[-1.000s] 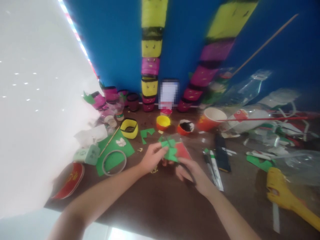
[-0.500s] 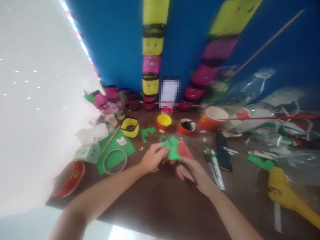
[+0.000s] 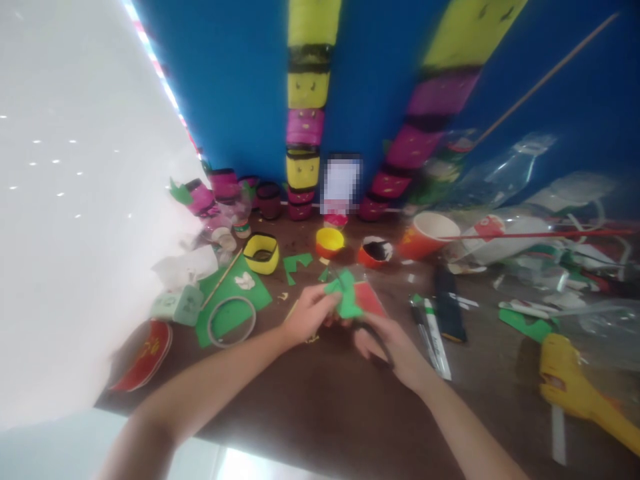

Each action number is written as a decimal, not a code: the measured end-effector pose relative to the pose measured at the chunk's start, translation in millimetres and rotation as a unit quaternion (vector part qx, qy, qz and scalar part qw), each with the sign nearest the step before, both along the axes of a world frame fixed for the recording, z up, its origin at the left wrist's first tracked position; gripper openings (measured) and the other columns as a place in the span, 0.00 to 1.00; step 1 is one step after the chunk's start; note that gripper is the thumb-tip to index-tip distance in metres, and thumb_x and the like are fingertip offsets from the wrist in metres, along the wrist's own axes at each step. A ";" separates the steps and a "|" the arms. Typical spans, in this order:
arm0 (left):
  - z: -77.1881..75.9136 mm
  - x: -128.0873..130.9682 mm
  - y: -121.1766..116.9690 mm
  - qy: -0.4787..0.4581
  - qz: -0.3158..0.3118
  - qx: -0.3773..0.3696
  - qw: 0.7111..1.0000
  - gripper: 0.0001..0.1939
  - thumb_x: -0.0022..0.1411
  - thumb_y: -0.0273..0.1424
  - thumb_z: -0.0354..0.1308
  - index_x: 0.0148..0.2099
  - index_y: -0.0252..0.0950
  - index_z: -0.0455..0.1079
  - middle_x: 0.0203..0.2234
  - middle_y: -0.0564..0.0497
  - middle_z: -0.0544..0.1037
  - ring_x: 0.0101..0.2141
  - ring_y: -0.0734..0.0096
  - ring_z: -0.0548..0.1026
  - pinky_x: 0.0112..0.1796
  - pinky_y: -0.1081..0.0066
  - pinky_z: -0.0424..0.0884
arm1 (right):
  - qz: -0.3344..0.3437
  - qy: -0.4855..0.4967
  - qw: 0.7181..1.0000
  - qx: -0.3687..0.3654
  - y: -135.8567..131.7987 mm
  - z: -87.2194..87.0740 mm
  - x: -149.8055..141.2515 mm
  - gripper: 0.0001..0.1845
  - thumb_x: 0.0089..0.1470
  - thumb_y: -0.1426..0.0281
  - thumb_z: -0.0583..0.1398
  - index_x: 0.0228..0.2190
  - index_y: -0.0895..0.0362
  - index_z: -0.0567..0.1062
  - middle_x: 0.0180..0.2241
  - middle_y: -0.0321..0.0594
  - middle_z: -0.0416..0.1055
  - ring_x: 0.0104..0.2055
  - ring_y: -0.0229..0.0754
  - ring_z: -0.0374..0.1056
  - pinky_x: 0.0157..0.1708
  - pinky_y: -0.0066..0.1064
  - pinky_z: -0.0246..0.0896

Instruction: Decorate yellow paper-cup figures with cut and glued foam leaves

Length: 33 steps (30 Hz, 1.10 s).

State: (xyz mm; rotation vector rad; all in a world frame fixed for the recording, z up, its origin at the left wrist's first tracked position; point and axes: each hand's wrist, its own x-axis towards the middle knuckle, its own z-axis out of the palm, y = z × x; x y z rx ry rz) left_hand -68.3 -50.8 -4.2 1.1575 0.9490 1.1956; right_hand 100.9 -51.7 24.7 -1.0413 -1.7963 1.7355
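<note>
My left hand (image 3: 311, 312) pinches a jagged piece of green paper (image 3: 350, 300) between thumb and fingers, above the middle of the table. Close by on the right, my right hand (image 3: 387, 343) is closed around the dark handles of a pair of scissors (image 3: 376, 339). The scissor blades run up into the green paper and are blurred. A red piece (image 3: 369, 298) lies just behind the paper, between the two hands. Small green offcuts (image 3: 297, 265) rest on the table beyond my left hand.
A yellow cup (image 3: 261, 253) and a tape roll (image 3: 231, 321) stand to the left. Ahead are small orange cups (image 3: 330, 243). Pens (image 3: 436, 340), a yellow glue gun (image 3: 563, 373) and clear plastic bottles (image 3: 520, 160) crowd the right side. Decorated stacks rise along the blue wall (image 3: 240, 87).
The green paper has turned slightly in my left hand, and the scissors have shifted a little against it. Both hands stay in nearly the same place. The view has drifted slightly.
</note>
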 end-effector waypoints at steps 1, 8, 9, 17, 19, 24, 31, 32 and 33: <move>-0.5 0.0 0.2 -0.001 0.000 -0.003 1.000 0.19 0.59 0.41 0.52 0.23 0.32 0.62 0.14 0.55 0.66 0.16 0.82 0.62 0.18 0.78 0.58 | 0.003 -0.003 1.000 -0.001 0.1 -0.3 0.0 0.26 0.50 0.47 0.54 0.34 0.59 0.70 0.16 0.30 0.58 0.19 0.32 0.52 0.20 0.27 0.46; -6.3 0.0 1.9 -0.007 0.008 -0.015 1.000 0.18 0.59 0.40 0.52 0.23 0.32 0.62 0.14 0.57 0.64 0.15 0.82 0.62 0.18 0.78 0.58 | -0.003 -0.004 1.000 -0.009 0.2 1.8 -0.4 0.25 0.50 0.49 0.55 0.34 0.58 0.71 0.16 0.29 0.57 0.18 0.31 0.50 0.19 0.26 0.45; -6.4 -0.1 1.9 -0.007 0.009 -0.016 1.000 0.18 0.59 0.39 0.52 0.23 0.32 0.62 0.14 0.57 0.64 0.15 0.82 0.62 0.18 0.78 0.58 | -0.004 -0.001 1.000 -0.011 0.2 2.4 -0.6 0.25 0.49 0.49 0.56 0.34 0.58 0.71 0.16 0.30 0.57 0.18 0.31 0.50 0.19 0.26 0.45; -8.5 -0.8 1.6 -0.020 0.008 -0.042 0.999 0.16 0.57 0.38 0.53 0.24 0.32 0.63 0.15 0.55 0.65 0.16 0.80 0.63 0.18 0.78 0.57 | -0.015 -0.006 0.999 -0.032 -0.9 3.7 -1.2 0.22 0.49 0.52 0.58 0.34 0.59 0.72 0.16 0.29 0.55 0.19 0.30 0.48 0.19 0.25 0.44; -9.0 -0.5 2.0 -0.036 0.008 -0.055 0.998 0.15 0.56 0.38 0.54 0.24 0.32 0.63 0.15 0.55 0.66 0.16 0.80 0.63 0.18 0.78 0.57 | -0.011 -0.009 0.999 -0.034 -0.8 3.5 -1.0 0.21 0.49 0.53 0.58 0.33 0.59 0.71 0.17 0.29 0.56 0.19 0.31 0.49 0.20 0.25 0.45; -6.8 0.7 3.4 -0.081 0.013 -0.075 0.994 0.16 0.53 0.40 0.55 0.23 0.32 0.64 0.15 0.55 0.65 0.16 0.80 0.63 0.16 0.78 0.59 | -0.011 -0.019 0.999 -0.032 -0.9 4.4 -0.7 0.21 0.49 0.53 0.58 0.33 0.59 0.72 0.17 0.30 0.56 0.20 0.31 0.50 0.20 0.26 0.45; -6.9 1.6 3.5 -0.102 0.013 -0.067 0.993 0.16 0.53 0.39 0.55 0.22 0.32 0.63 0.14 0.55 0.65 0.16 0.79 0.63 0.15 0.78 0.58 | -0.009 -0.008 0.999 -0.046 -2.0 3.3 -0.9 0.20 0.48 0.53 0.58 0.32 0.58 0.70 0.17 0.29 0.54 0.20 0.31 0.48 0.20 0.26 0.44; -6.9 1.5 3.5 -0.103 0.014 -0.064 0.993 0.16 0.53 0.39 0.55 0.22 0.32 0.63 0.14 0.55 0.65 0.16 0.79 0.63 0.15 0.78 0.58 | -0.010 -0.012 0.999 -0.043 -2.0 3.8 -1.1 0.20 0.48 0.52 0.58 0.31 0.58 0.69 0.17 0.29 0.54 0.20 0.31 0.49 0.20 0.26 0.44; -6.7 1.5 3.4 -0.103 0.015 -0.064 0.992 0.16 0.53 0.39 0.55 0.22 0.32 0.63 0.14 0.55 0.65 0.16 0.79 0.63 0.15 0.78 0.58 | -0.011 -0.017 0.999 -0.041 -2.0 4.5 -1.3 0.20 0.48 0.52 0.58 0.30 0.58 0.69 0.18 0.29 0.54 0.20 0.31 0.48 0.20 0.26 0.44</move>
